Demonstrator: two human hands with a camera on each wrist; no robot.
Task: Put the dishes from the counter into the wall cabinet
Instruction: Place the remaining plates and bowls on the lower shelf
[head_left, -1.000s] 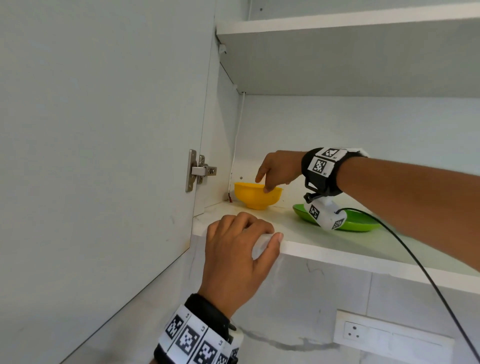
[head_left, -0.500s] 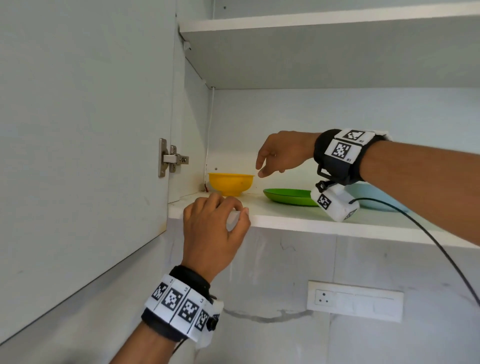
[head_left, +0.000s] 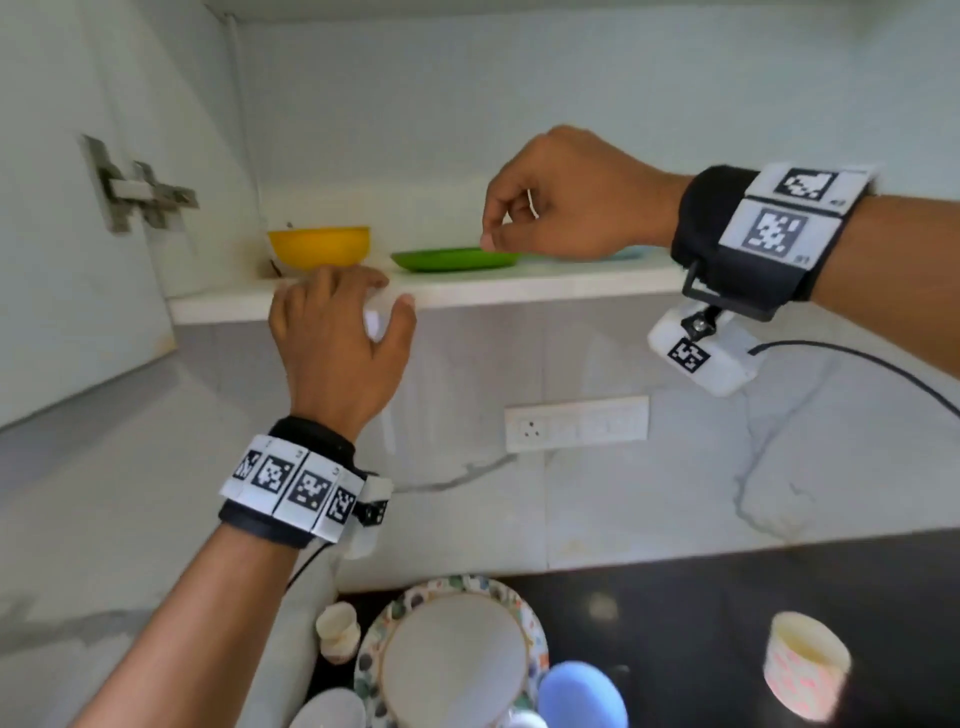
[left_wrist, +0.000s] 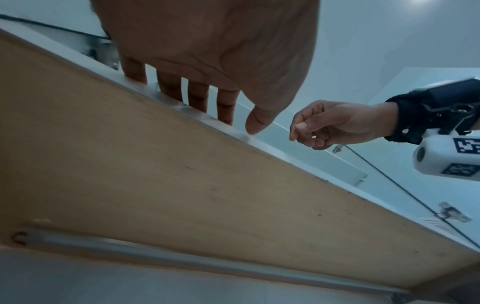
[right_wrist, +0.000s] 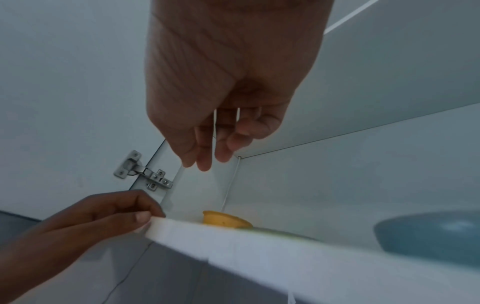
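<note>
Two bowls sit deep on the shelf (head_left: 545, 291) — left hand (head_left: 337, 343) grips its edge for support; right hand (head_left: 566, 202) hangs empty, fingers loosely curled.

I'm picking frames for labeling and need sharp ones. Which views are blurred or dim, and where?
Head view: motion-smeared at the cabinet hinge and the dishes on the counter at the bottom; the yellow bowl is fairly clear. Right wrist view: dim, and the shelf edge and blue dish are smeared. Left wrist view: dim, with a glare spot top right; the right hand stays readable.
</note>
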